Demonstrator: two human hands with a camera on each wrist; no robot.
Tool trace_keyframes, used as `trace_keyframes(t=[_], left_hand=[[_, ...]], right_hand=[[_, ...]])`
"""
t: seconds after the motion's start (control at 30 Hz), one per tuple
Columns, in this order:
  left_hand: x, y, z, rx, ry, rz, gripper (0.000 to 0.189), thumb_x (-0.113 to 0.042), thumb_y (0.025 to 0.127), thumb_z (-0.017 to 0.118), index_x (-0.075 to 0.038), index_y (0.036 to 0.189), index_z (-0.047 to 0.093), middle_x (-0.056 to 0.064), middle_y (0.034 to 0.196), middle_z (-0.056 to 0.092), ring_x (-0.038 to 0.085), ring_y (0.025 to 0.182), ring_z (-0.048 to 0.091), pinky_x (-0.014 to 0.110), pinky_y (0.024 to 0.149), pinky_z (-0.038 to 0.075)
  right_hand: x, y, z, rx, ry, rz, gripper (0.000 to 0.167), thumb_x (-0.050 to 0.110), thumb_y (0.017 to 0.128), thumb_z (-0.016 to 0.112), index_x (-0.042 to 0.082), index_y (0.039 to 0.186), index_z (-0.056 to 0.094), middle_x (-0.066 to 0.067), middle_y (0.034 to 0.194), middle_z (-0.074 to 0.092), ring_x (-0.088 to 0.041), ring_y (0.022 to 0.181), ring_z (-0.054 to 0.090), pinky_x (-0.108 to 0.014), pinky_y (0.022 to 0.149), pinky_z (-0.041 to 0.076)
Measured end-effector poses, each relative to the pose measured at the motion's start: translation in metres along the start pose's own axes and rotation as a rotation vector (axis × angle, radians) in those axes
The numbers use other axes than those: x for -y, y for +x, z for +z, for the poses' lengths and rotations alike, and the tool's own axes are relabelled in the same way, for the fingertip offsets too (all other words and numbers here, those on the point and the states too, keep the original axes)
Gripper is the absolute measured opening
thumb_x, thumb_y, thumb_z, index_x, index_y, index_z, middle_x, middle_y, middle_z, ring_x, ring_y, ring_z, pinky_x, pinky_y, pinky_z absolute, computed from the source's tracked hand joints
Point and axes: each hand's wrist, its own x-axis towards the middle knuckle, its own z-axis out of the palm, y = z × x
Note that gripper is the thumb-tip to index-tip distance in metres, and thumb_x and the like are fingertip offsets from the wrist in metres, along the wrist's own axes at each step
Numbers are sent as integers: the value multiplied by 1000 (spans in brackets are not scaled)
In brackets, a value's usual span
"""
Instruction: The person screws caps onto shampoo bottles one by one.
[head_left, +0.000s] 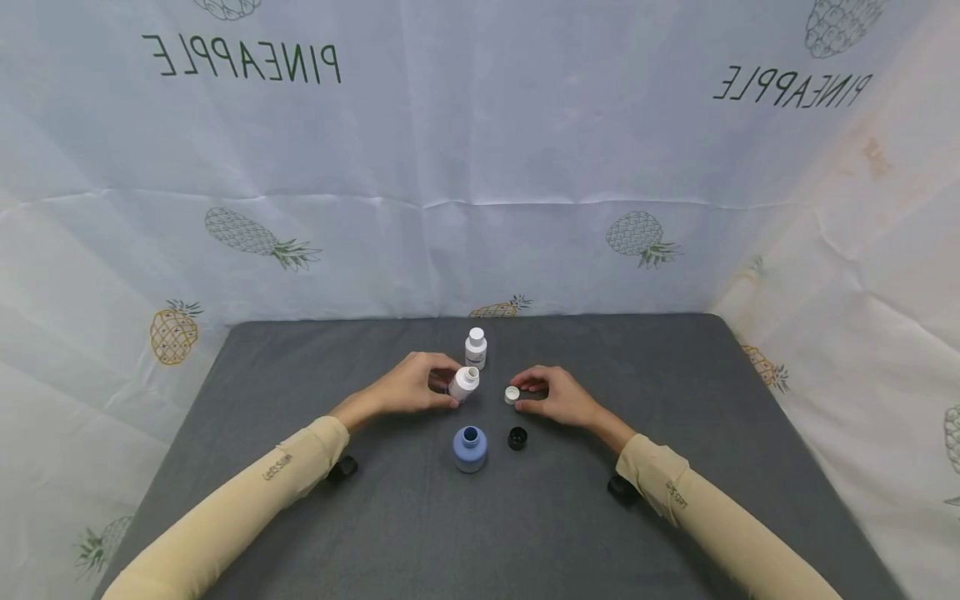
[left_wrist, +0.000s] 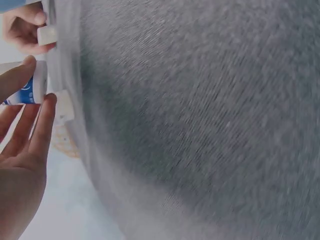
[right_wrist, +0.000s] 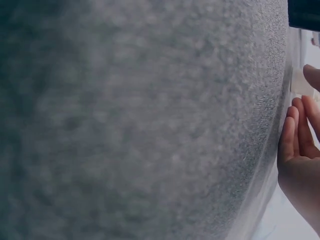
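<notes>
My left hand (head_left: 420, 383) grips an uncapped white bottle (head_left: 465, 381) between thumb and fingers, its mouth tilted toward the right. A blue label shows on this bottle (left_wrist: 41, 82) in the left wrist view. Across from it, my right hand (head_left: 558, 396) pinches a small white cap (head_left: 512, 396) between thumb and fingertips, hollow side up, low over the table. In the right wrist view the cap (right_wrist: 300, 82) is partly hidden by the thumb. Just behind the gripped bottle stands a second white bottle (head_left: 476, 350) with its cap on.
Nearer to me, a blue bottle (head_left: 469, 454) stands uncapped on the dark grey table (head_left: 450, 542). To its right lies a black cap (head_left: 517, 438), hollow side up. A white curtain (head_left: 480, 150) printed with pineapples hangs behind the table and at its sides.
</notes>
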Motion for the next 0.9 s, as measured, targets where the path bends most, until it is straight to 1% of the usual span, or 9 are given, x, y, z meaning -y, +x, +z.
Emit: trace_keyframes(t=[0.1, 0.2, 0.37, 0.57, 0.7, 0.77, 0.9], left_hand=[[-4, -3, -6, -22, 10, 5, 43, -4, 85, 92, -1, 125, 77, 13, 118, 77, 27, 113, 77, 33, 96, 68], [-9, -6, -12, -35, 33, 11, 42, -5, 85, 92, -2, 124, 78, 12, 116, 76, 25, 110, 77, 34, 95, 69], [-13, -9, -19, -44, 58, 11, 42, -5, 85, 93, -3, 124, 79, 11, 116, 76, 25, 108, 77, 33, 94, 69], [-14, -12, -21, -45, 69, 5, 41, -7, 85, 93, -3, 123, 79, 11, 116, 76, 26, 109, 77, 32, 94, 69], [-13, -13, -21, -40, 60, 3, 40, -6, 85, 93, -2, 122, 79, 12, 115, 76, 25, 107, 77, 33, 93, 69], [-11, -14, -21, -40, 56, 3, 40, -6, 85, 93, -1, 122, 79, 12, 115, 76, 25, 107, 77, 34, 93, 69], [-10, -15, -21, -39, 55, 6, 41, -6, 85, 92, -1, 123, 79, 12, 116, 76, 25, 108, 77, 34, 94, 69]], right_hand=[[1, 2, 1, 2, -27, 17, 36, 17, 95, 85, 7, 128, 77, -11, 127, 78, -21, 113, 72, -32, 101, 63], [1, 3, 1, 3, -36, 32, 35, 16, 94, 85, 8, 127, 77, -10, 126, 78, -19, 112, 71, -29, 100, 62], [3, 3, 2, -6, -44, 23, 32, 15, 94, 86, 8, 124, 78, -9, 123, 78, -18, 109, 71, -29, 97, 62], [3, 3, 4, -20, -57, 6, 28, 15, 93, 86, 8, 120, 80, -9, 119, 79, -16, 106, 70, -29, 95, 62], [3, 5, 4, -12, -50, 30, 27, 17, 94, 86, 10, 119, 80, -7, 119, 79, -14, 106, 70, -27, 96, 61], [4, 6, 3, -7, -48, 27, 27, 18, 94, 86, 9, 119, 80, -8, 118, 79, -15, 106, 70, -29, 96, 62], [4, 5, 1, 4, -30, 34, 26, 18, 94, 86, 9, 118, 80, -8, 116, 79, -14, 104, 70, -27, 95, 62]])
